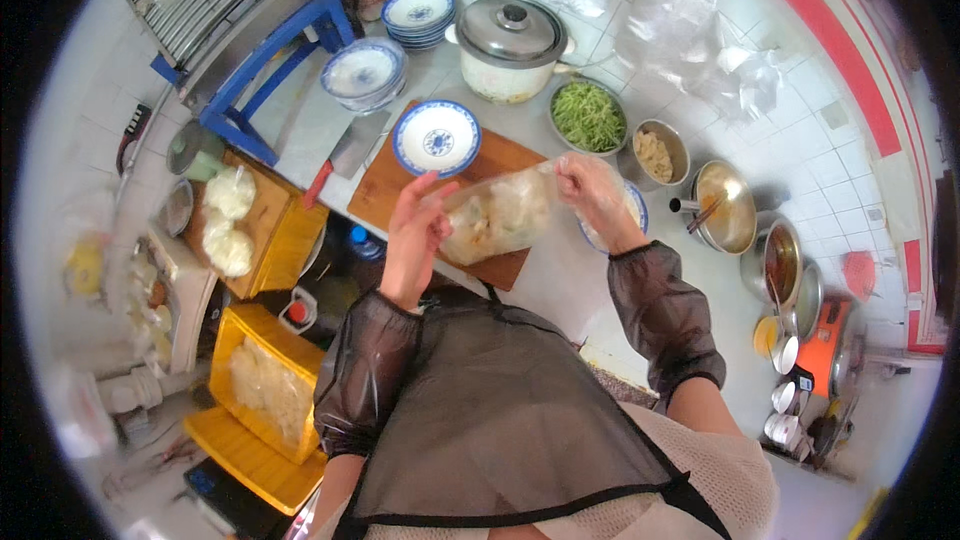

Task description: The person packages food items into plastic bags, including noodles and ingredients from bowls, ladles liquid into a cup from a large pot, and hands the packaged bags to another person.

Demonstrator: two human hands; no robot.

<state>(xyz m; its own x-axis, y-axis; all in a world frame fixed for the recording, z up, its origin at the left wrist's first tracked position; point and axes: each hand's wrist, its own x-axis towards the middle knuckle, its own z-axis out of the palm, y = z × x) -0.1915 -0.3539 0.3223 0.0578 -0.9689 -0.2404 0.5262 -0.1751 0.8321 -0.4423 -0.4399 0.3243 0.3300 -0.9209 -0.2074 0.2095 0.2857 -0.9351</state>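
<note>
A clear plastic bag point(499, 217) with pale, lumpy food inside is stretched between my hands, above a wooden cutting board point(367, 184). My right hand point(592, 195) grips its gathered end. At the other end, my left hand point(420, 229) touches the plastic with bent fingers; how firmly they close on it is unclear. A white bowl with a blue rim point(437, 139) rests on the board just beyond the bag. Another blue-rimmed dish point(636, 210) is partly hidden behind my right hand.
Stacked bowls point(364, 71), a lidded pot point(512, 49) and a bowl of shredded greens point(588, 116) stand at the back. A cleaver point(358, 144) lies left of the board. Metal bowls point(724, 206) line the right side. An orange appliance point(823, 349) stands farther right.
</note>
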